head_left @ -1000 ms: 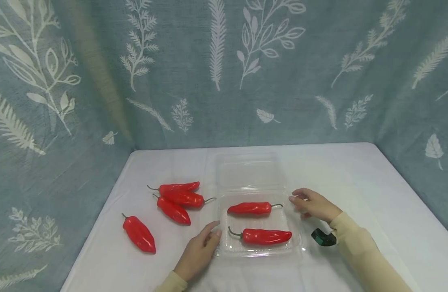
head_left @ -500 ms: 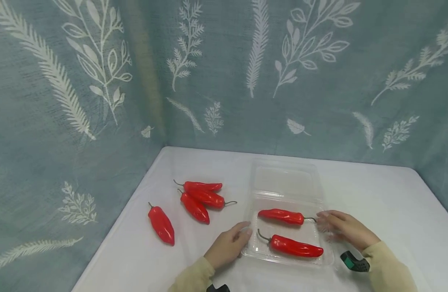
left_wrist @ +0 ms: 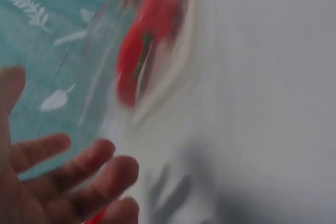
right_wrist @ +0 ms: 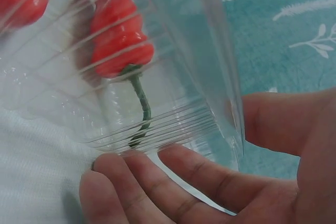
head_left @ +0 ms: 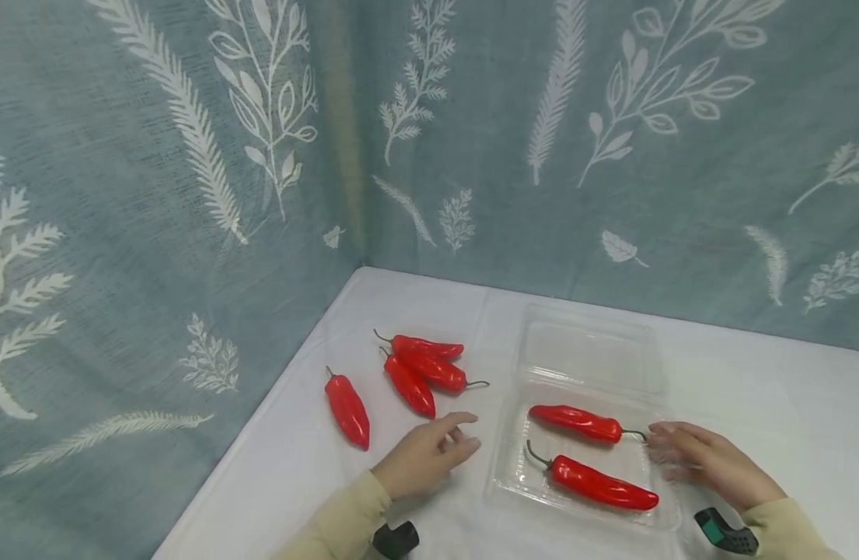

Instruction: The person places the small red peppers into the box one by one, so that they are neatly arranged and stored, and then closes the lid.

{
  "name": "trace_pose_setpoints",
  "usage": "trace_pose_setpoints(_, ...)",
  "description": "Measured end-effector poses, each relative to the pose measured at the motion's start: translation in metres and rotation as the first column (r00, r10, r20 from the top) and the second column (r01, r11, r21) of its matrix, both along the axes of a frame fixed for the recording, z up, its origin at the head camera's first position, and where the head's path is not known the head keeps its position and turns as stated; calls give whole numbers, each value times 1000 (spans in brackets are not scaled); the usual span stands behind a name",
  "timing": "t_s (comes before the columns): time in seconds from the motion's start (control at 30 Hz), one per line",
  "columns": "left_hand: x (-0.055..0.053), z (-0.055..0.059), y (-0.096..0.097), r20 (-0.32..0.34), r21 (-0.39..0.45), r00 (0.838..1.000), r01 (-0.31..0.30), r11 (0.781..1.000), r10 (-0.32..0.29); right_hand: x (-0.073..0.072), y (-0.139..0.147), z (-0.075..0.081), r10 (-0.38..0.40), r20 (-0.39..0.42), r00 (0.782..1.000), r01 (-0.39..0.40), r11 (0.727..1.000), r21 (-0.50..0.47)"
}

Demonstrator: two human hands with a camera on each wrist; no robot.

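Observation:
A clear plastic clamshell container point(head_left: 506, 455) lies on the table with its lid point(head_left: 586, 350) folded back. Two red peppers are in its base, an upper pepper point(head_left: 576, 422) and a lower pepper point(head_left: 604, 484). My right hand point(head_left: 716, 465) grips the container's right edge; in the right wrist view its thumb point(right_wrist: 270, 124) lies at the rim and its fingers point(right_wrist: 157, 187) at the ribbed wall. My left hand point(head_left: 422, 457) hovers left of the container, fingers loosely bent and holding nothing. Beyond it lie three piled peppers, the front one point(head_left: 410, 386) nearest.
A separate red pepper point(head_left: 347, 412) lies farther left, near the table's left edge. The table wears a white cloth point(head_left: 275, 467). Blue-green curtains point(head_left: 471, 155) with leaf patterns stand behind and to the left. Dark devices point(head_left: 726, 531) are strapped at both wrists.
My left hand has left the container's left edge and moved toward the loose peppers. My right hand has come onto the container's right edge. The head view has swung left.

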State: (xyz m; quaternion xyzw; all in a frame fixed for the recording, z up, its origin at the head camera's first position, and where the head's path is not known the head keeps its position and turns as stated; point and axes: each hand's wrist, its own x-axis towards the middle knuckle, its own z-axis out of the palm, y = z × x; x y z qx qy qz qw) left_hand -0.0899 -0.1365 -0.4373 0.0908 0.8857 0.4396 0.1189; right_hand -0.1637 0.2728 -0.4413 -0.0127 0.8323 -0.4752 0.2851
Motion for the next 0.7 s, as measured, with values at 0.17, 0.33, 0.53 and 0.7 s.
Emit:
trace_pose_setpoints(0.17,1,23,-47,-176,-179,978,79,981,-110,0,3,0,14,-9,1000,-14,1000,-3)
trace_pose_setpoints(0.33,-2,38,-87,-356,-408,910,54,911,-213,-1,4,-2,35,-17,999,-35,999,0)
trace_pose_setpoints(0.53,-8,41,-120,-391,-499,908,-72,864,-150,-2,1,-2,37,-15,999,-37,999,6)
trace_pose_setpoints(0.7,-10,31,-135,-425,-521,884,-64,851,-194,-1,1,-2,36,-6,999,-36,999,8)
